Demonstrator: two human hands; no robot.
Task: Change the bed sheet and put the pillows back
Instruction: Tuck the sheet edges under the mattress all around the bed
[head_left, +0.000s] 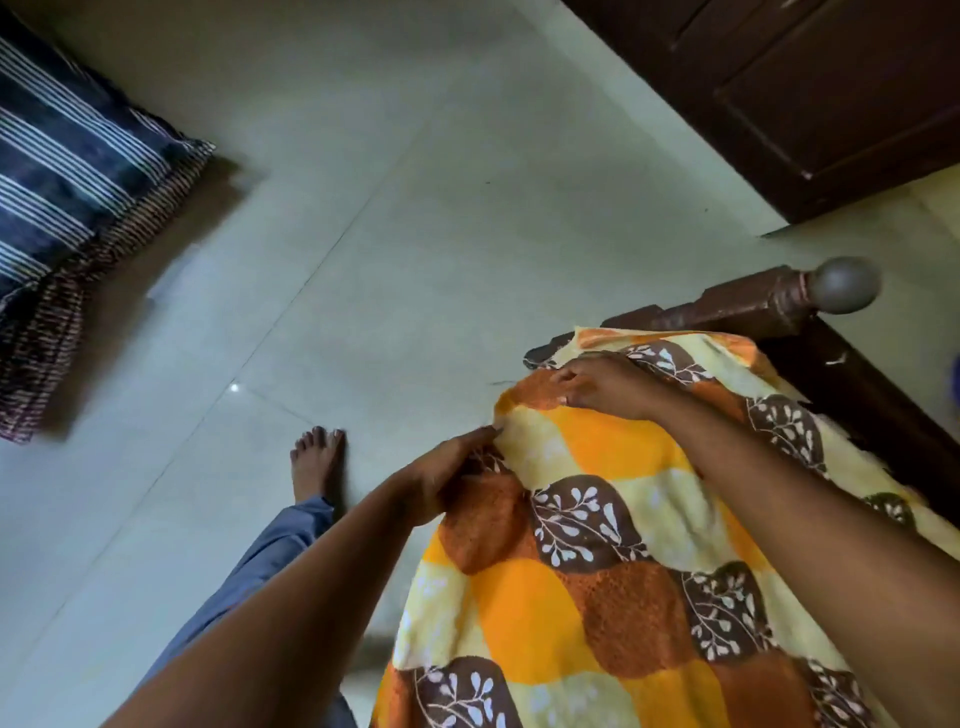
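An orange, yellow and brown leaf-patterned bed sheet (613, 561) covers the corner of the bed at lower right. My left hand (447, 473) pinches a fold of the sheet at the corner's side. My right hand (602, 384) rests on top of the sheet near the corner, fingers curled over the cloth edge. Behind it rises the dark wooden bedpost (748, 306) with a grey ball knob (844, 285). A dark blue striped pillow (67, 171) lies on the floor at upper left.
Pale tiled floor (389, 234) spreads between the bed and the pillow. A dark wooden cabinet (810, 93) stands at upper right. My bare foot (314, 460) and blue trouser leg are beside the bed corner.
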